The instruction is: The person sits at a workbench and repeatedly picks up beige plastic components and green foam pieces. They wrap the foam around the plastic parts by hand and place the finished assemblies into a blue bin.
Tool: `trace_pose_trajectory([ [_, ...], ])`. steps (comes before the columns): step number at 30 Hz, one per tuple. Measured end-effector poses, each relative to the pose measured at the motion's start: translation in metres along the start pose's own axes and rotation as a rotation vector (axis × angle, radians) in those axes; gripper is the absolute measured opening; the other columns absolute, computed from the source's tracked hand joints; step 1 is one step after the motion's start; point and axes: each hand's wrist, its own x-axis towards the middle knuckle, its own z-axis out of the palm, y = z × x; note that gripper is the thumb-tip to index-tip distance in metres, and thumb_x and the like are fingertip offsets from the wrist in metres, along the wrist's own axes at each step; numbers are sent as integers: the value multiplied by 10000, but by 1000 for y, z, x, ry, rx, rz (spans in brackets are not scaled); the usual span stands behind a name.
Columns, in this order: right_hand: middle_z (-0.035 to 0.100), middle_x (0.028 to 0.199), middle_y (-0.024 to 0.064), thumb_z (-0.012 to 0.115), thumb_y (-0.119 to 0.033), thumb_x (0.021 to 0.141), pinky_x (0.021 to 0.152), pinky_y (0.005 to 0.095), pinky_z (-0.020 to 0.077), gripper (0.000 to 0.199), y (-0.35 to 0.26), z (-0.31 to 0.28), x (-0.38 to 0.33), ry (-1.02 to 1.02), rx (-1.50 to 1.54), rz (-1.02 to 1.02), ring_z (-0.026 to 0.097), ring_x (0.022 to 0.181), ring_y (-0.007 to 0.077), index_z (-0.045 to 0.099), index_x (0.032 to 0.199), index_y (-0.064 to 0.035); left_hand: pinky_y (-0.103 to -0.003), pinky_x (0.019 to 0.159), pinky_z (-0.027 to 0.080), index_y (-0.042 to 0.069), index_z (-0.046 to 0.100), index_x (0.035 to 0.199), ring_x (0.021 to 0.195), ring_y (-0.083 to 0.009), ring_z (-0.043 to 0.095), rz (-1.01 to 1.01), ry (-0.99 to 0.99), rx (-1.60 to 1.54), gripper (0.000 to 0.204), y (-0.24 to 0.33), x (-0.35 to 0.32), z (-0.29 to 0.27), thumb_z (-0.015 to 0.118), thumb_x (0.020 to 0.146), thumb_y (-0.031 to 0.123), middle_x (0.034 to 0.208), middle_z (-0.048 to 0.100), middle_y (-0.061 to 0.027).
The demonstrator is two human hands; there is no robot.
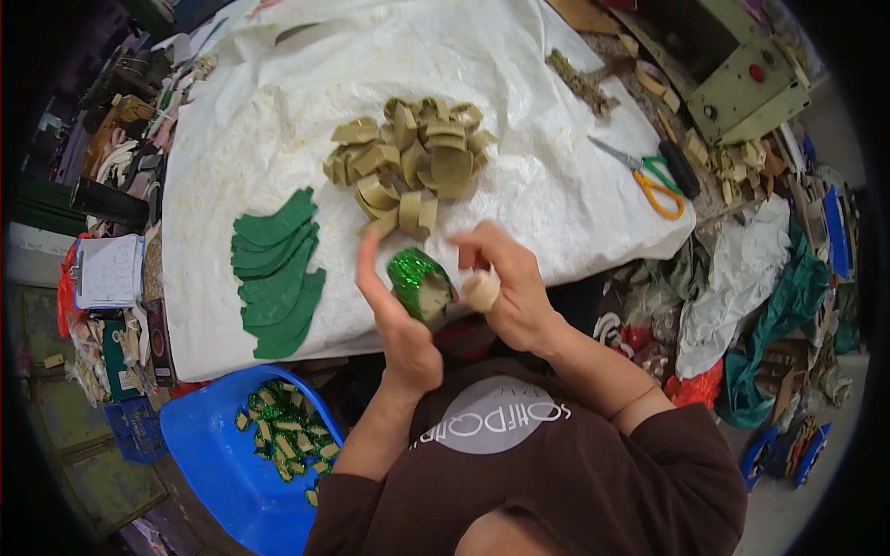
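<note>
one curved, glittery green piece shows beside the left hand.

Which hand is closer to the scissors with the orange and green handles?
Right. The right hand is below and left of the scissors in the picture; the left hand is farther left, past the sparkly green piece.
</note>
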Motion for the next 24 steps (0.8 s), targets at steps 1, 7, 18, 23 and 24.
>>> trace_pose_trajectory([
  [1,558,762,112,663,-318,804,642,381,439,388,-3,0,4,-65,-67,17,551,706,298,588,1030,-12,-393,953,399,-148,178,1367,1139,-369,493,114,-113,375,836,-4,-1,-7,389,917,524,1347,346,-312],
  [7,556,829,131,628,-219,832,691,346,459,335,6,-4,8,-104,200,-95,572,749,260,558,1074,2,-399,843,455,-105,307,1325,971,-318,568,-19,-285,393,784,3,2,-19,587,872,471,1116,530,-246],
  [18,563,798,5,597,-252,909,607,228,432,200,30,-1,16,-316,962,370,526,685,82,565,912,-55,-294,711,469,16,541,1118,806,-226,587,-44,-372,474,489,46,16,-31,753,678,47,898,565,-101],
  [23,552,748,-4,618,-227,881,554,235,417,201,20,-11,20,-434,671,225,512,634,79,544,827,-48,-334,627,458,18,547,1128,737,-282,557,38,-418,514,548,51,14,-34,736,616,-29,875,546,-133],
  [24,552,738,3,617,-217,875,555,241,416,198,20,-9,17,-407,601,168,511,634,84,542,823,-41,-337,620,457,17,546,1130,734,-284,554,42,-423,523,553,52,12,-34,735,614,-35,873,544,-134],
])
